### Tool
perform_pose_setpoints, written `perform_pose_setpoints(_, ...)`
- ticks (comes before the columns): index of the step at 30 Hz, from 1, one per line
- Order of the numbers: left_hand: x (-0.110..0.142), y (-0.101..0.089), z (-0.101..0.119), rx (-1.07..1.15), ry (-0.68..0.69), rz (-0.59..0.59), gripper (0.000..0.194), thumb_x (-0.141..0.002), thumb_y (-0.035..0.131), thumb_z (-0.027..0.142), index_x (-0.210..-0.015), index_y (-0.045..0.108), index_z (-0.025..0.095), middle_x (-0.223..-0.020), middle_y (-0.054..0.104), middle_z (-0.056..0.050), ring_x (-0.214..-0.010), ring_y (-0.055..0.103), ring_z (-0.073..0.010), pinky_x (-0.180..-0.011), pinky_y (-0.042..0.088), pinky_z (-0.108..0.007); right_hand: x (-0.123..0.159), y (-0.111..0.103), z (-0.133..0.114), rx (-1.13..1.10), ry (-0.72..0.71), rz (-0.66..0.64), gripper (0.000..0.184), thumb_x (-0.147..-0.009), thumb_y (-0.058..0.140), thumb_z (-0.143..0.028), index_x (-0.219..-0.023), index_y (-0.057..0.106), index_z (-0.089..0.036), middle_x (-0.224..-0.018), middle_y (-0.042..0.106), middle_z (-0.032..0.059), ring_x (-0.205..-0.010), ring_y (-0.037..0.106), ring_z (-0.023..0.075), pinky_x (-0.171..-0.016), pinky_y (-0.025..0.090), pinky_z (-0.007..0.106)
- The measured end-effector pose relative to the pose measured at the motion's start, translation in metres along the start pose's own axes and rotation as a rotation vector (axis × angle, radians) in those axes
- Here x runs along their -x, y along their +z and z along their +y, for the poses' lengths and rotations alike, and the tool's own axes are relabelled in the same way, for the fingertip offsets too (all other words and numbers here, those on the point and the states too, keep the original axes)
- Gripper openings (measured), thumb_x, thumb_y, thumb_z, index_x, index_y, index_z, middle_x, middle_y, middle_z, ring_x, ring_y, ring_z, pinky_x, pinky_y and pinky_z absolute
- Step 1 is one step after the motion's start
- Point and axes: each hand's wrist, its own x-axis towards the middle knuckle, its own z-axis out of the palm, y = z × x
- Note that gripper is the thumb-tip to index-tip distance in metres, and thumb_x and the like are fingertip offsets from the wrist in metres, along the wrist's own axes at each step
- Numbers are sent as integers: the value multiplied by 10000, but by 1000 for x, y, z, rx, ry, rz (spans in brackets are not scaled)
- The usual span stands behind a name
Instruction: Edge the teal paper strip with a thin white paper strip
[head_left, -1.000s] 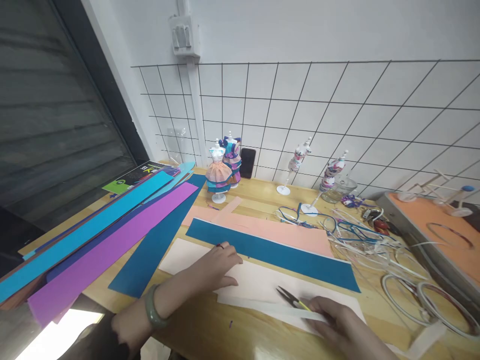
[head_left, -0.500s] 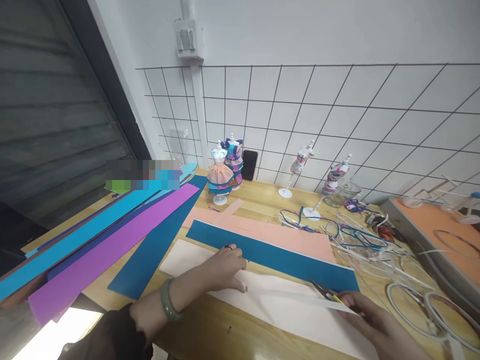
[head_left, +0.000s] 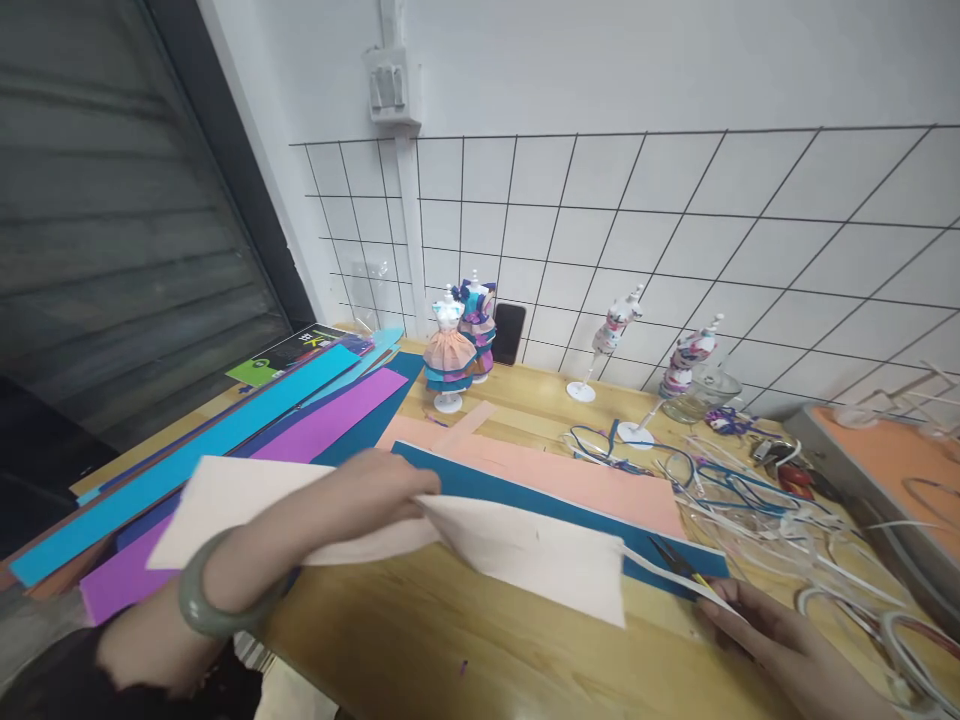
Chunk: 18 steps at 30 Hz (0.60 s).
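My left hand (head_left: 379,485) is closed on the upper edge of a long pale pink fabric sheet (head_left: 547,555), lifted and folded where I pinch it. Its left part lies over a purple strip (head_left: 330,413). My right hand (head_left: 780,640) is closed around scissors (head_left: 675,562) with dark blades and a yellow part; the handles are mostly hidden by the fingers. A narrow white strip (head_left: 652,567) runs from the sheet's right corner to that hand. Behind the sheet lie a dark blue strip (head_left: 510,495) and a peach strip (head_left: 600,480).
Small dress forms stand at the back, one in a peach skirt (head_left: 450,352). A phone (head_left: 509,333) leans on the wall. Tangled narrow trimmings (head_left: 742,510) and a glass bowl (head_left: 701,395) are at the right. Bright blue strips (head_left: 187,465) lie left. An orange-topped case (head_left: 885,460) borders the right.
My left hand has lifted the pale pink sheet and carried it left, over the purple strip. My right hand keeps the scissors and the white strip's end and has moved slightly right.
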Motion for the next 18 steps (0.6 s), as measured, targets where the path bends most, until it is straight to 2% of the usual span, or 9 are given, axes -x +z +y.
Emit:
perform_pose_setpoints(3, 15, -19, -44, 132, -150, -43, 178, -812, 453, 315, -800, 608, 229, -771, 637, 18, -707, 565, -163, -564, 327, -223, -1, 0, 3, 5, 21, 10, 342, -658, 614, -542, -635, 590, -202, -638, 639, 4, -597, 587, 163, -501, 471, 200)
perform_pose_setpoints(5, 22, -22, -83, 187, -263, -87, 201, -786, 460, 350, -792, 616, 224, -791, 644, 17, -717, 565, -174, -566, 343, -224, -1, -1, 7, 9, 48, 1, 343, -672, 605, -545, -640, 591, -204, -671, 651, 13, -630, 596, 173, -514, 476, 202)
perform_pose_setpoints(8, 29, -13, -145, 170, -417, -134, 207, -730, 496, 350, -816, 623, 211, -862, 652, -5, -783, 574, -207, -619, 378, -243, -4, -1, 12, 7, 76, -11, 348, -686, 593, -551, -666, 609, -204, -706, 659, 25, -666, 605, 185, -528, 484, 209)
perform_pose_setpoints(11, 32, 0, -193, 51, -555, -149, 195, -668, 523, 300, -784, 628, 184, -833, 650, -44, -796, 574, -246, -648, 391, -278, -6, 0, 12, -5, 64, 7, 335, -667, 616, -537, -675, 629, -202, -702, 666, 27, -652, 609, 191, -519, 489, 215)
perform_pose_setpoints(13, 31, 8, -212, 8, -604, -134, 236, -633, 541, 253, -828, 633, 157, -875, 646, -93, -834, 571, -285, -676, 400, -314, -7, -1, 10, 4, 42, 5, 326, -656, 628, -529, -688, 638, -205, -690, 667, 23, -638, 608, 192, -512, 489, 215)
perform_pose_setpoints(15, 25, 13, -217, -35, -643, -101, 347, -621, 553, 226, -948, 621, 132, -961, 628, -144, -924, 546, -336, -728, 402, -362, -6, 0, 9, 28, 10, -22, 324, -662, 625, -528, -701, 637, -207, -695, 666, 21, -646, 607, 193, -532, 492, 217)
perform_pose_setpoints(17, 12, 19, -208, -81, -656, -45, 445, -660, 538, 227, -1093, 568, 130, -1057, 589, -173, -1035, 487, -373, -794, 382, -415, -5, 1, 9, 67, -19, -54, 333, -699, 592, -536, -697, 622, -204, -715, 656, 25, -671, 598, 190, -574, 494, 220)
perform_pose_setpoints(18, 3, 23, -196, -97, -639, -7, 467, -697, 515, 229, -1155, 530, 140, -1100, 567, -174, -1084, 452, -375, -827, 364, -436, -5, 3, 9, 84, -31, -68, 340, -728, 564, -538, -705, 614, -202, -727, 645, 27, -686, 591, 188, -598, 492, 223)
